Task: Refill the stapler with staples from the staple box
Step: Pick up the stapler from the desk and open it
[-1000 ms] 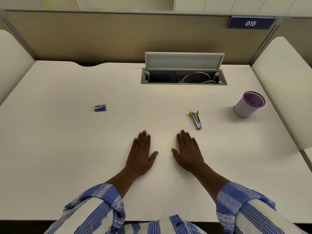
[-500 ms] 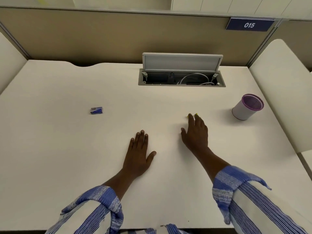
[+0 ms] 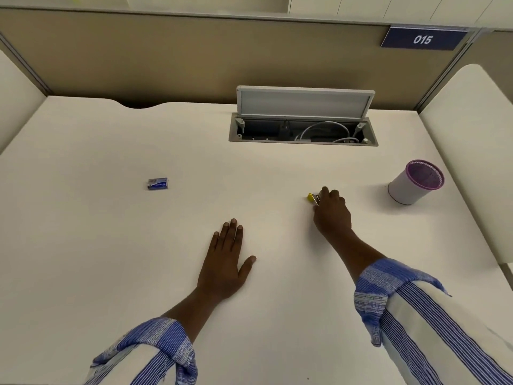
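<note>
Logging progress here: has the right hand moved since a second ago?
Yes. The right hand went forward, off its spot beside the left hand and toward the pen cup, and now curls round the stapler.

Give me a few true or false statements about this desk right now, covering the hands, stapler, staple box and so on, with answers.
1. The right hand grips the stapler. True.
2. The left hand holds the staple box. False: it lies flat on the table; the box lies apart, farther left.
3. The pen cup stands to the right of the stapler. True.
4. The lid of the cable hatch is closed. False: it is raised, and cables show inside.
</note>
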Motion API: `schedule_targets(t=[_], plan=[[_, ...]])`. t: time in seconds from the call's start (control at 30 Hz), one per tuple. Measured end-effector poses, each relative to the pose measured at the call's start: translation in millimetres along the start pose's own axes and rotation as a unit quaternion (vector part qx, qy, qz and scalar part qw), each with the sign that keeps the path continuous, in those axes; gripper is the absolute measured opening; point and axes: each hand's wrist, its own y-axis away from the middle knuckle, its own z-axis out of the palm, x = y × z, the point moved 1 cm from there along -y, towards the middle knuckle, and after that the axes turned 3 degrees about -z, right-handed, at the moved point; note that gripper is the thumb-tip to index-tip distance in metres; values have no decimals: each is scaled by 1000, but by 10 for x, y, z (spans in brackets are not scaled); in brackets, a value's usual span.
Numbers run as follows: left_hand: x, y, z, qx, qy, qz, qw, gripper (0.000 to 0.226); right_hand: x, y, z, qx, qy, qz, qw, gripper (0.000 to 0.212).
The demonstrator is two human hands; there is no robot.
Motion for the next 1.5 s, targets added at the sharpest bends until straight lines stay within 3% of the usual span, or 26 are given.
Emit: schedule_targets(t=[0.13,0.23,0.33,0.47,0.57,0.67,0.83,1.0,1.13,1.27,1.5], plan=[[0,0,-2,3,2,1,1000,78,-52,3,-25,-5,-112,14,994,28],[-1,5,-5,2,-9,-1,1000,79,-200,139,-65,-29,-309,37,950,26],[4,5,-17,4,-5,-2,1000,78,-415,387,-102,-150,-571,116,799,28],[13,-1,-34,7,-2,0,1000,78,-607,687,-251,-245,-735,151,614,30],[22,-1,-34,10,1,-2,1000,78,-697,857,-382,-336,-760,104,546,54],[25,4,-28,9,-5,-8,1000,78,-771,1003,-467,-371,-763,67,524,67],[32,1,-39,11,-7,-8,1000,77,-858,1128,-571,-371,-789,63,486,47],[29,1,-34,9,-10,-10,1000,77,-835,1147,-647,-379,-788,40,484,68],[26,4,-34,10,-8,-10,1000,77,-821,1166,-658,-374,-785,57,490,60],[29,2,-36,7,-11,-10,1000,77,-835,1204,-660,-384,-796,75,462,53],[41,10,-59,12,-10,-7,1000,76,-866,1233,-648,-391,-799,76,451,49]])
